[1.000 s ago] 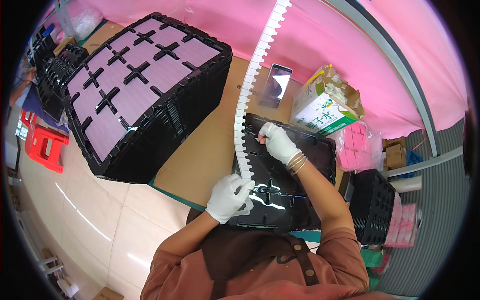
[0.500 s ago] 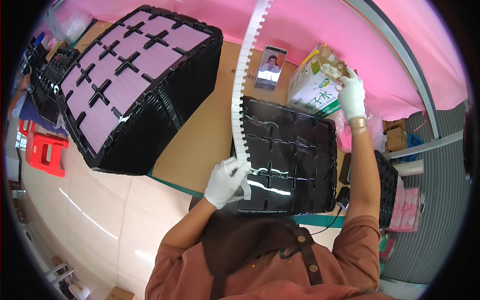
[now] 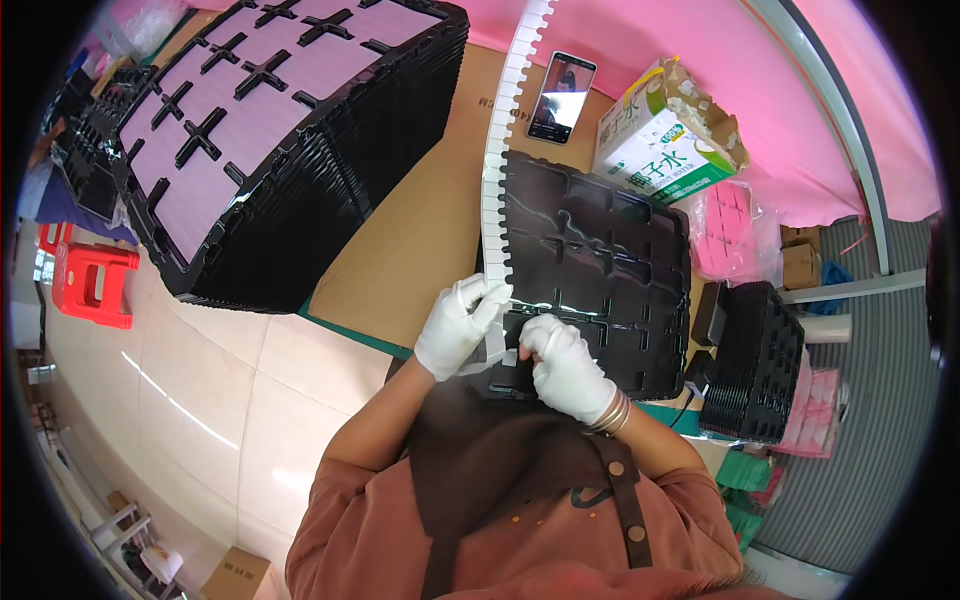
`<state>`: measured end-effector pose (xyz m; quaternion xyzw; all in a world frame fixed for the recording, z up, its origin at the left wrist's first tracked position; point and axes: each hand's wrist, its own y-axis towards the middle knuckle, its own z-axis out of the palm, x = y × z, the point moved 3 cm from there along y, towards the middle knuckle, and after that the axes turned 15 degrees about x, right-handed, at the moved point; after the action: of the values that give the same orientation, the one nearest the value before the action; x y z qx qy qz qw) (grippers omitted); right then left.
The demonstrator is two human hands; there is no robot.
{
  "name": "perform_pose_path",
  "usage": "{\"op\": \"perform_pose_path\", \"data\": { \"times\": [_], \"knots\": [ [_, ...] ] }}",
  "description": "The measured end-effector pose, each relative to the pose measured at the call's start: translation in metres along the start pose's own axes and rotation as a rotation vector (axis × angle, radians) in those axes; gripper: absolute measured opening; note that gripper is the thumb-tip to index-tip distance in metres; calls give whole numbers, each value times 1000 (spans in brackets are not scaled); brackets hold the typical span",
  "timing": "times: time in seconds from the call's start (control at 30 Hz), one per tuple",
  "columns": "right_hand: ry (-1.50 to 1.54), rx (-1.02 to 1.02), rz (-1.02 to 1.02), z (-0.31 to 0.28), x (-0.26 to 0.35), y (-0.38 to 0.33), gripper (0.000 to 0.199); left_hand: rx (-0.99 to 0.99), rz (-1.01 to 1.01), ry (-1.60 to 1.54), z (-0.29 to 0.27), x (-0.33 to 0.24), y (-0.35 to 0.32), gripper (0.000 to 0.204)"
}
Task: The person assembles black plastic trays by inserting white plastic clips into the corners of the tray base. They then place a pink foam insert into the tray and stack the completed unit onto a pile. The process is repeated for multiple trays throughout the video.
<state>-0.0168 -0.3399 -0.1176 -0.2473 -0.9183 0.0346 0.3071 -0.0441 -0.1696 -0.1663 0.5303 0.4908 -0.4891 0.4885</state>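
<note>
Head: notched white strip (image 3: 494, 195) along glossy black tray (image 3: 625, 285).

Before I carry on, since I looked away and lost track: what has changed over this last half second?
The right hand moved from the open box back toward the body, to the near left of the black tray, a small white piece now at its fingertips. The left hand stayed on the white strip; tray and phone stayed put.
</note>
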Motion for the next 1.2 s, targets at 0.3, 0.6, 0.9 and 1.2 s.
{"op": "perform_pose_path", "data": {
  "times": [0.3, 0.6, 0.9, 1.2],
  "knots": [
    [33, -78, 116, 6, 0, 7, 17, 8, 15, -4, 1, 5, 0, 19],
    [-34, -110, 21, 13, -2, 0, 12, 3, 8, -48, 1, 1, 1, 20],
    [5, -113, 5, 14, -7, -2, 14, -45, 86, 27, 2, 1, 1, 17],
    [-61, -105, 65, 1, 11, 5, 17, -40, 77, 38, 1, 2, 1, 16]
  ]
}}
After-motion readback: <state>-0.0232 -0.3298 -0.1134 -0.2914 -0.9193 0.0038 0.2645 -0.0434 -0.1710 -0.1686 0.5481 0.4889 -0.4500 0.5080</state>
